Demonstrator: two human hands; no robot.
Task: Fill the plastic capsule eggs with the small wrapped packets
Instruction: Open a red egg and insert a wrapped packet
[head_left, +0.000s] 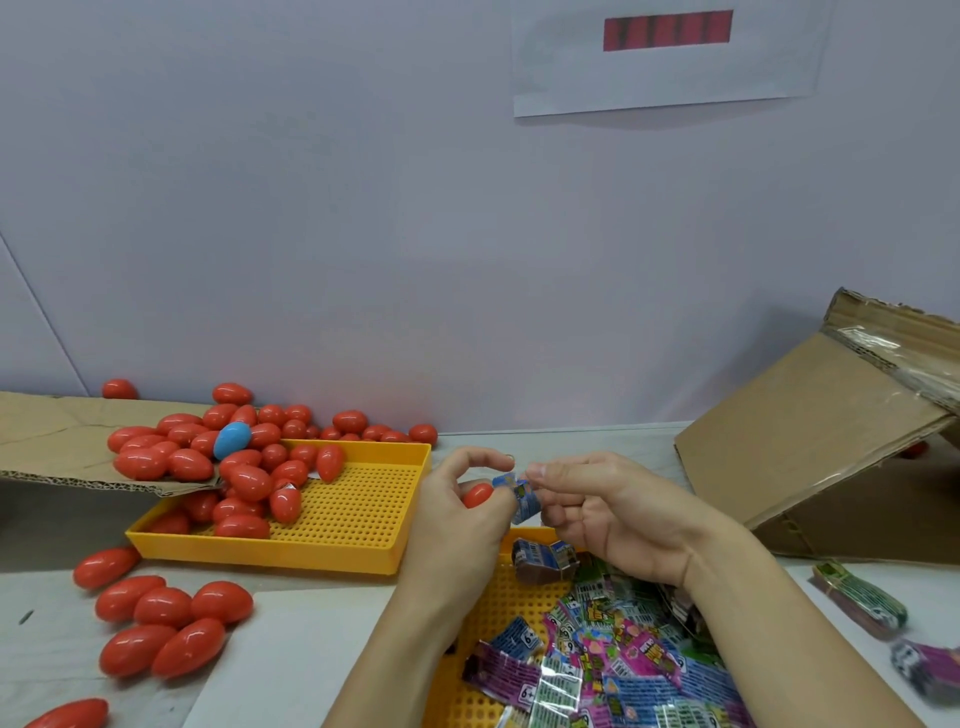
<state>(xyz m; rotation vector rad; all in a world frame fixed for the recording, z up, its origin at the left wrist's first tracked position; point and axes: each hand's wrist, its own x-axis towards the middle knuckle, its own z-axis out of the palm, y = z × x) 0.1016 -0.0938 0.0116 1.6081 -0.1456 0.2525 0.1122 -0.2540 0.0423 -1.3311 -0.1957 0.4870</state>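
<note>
In the head view, both hands are meeting just right of the frame's centre, above the gap between two yellow trays. The left hand is curling its lower fingers round a red capsule egg, only the rounded glossy end showing past the palm, while its index finger is arching loosely above. The right hand is pinching a blue wrapped packet between thumb and fingertips, its other fingers folding inward; the crinkly, shiny packet is touching the left hand's thumb right beside the egg.

Below the hands, at lower centre, a perforated yellow plastic tray is holding a loose heap of wrapped packets, flat foil-like sachets in purple, green, blue and pink, with a darker folded bundle lying at the tray's far end. At centre left a second perforated yellow tray, shallow and rectangular, is catching a pile of red eggs spilling off a corrugated cardboard flap; one blue egg is sitting among them. More smooth red eggs are lying on the grey tabletop at lower left. A tilted cardboard box with taped edges is leaning at right, and two banded stacks of packets are resting at the lower right edge.
</note>
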